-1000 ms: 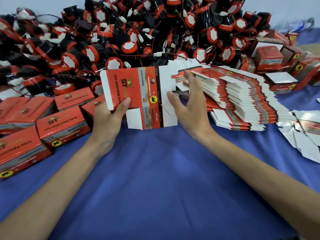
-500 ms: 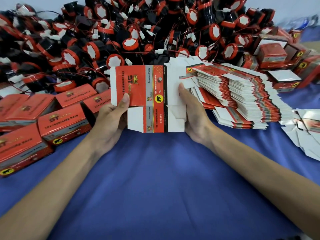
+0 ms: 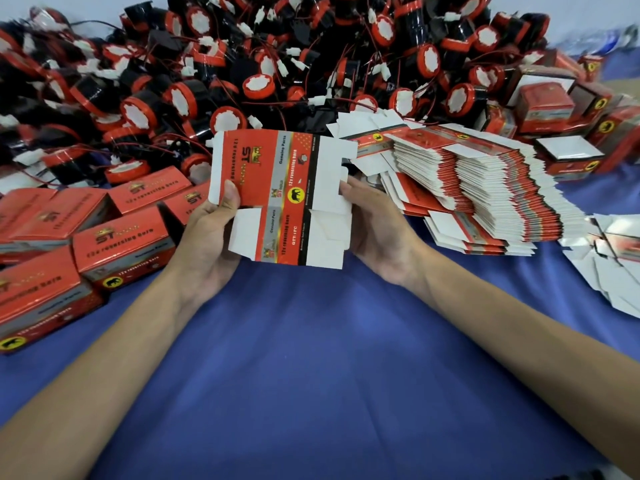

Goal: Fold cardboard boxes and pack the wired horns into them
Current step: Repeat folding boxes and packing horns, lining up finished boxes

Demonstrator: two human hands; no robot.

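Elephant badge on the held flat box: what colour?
Yellow badge with a black elephant, on the flat box; head view shows it.

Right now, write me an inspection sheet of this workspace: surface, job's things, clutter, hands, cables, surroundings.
Surface: blue cloth under everything.
Job's things: one flat box held up unfolded; stack of flats on the right; horns piled behind; folded boxes on the left, more at rear right.
Clutter: loose flats scattered at far right.
Hands: left hand and right hand each grip a side of the flat box, thumbs on its front.
Cables: red wires with white plugs tangled through the horns.
Surroundings: pale wall behind.
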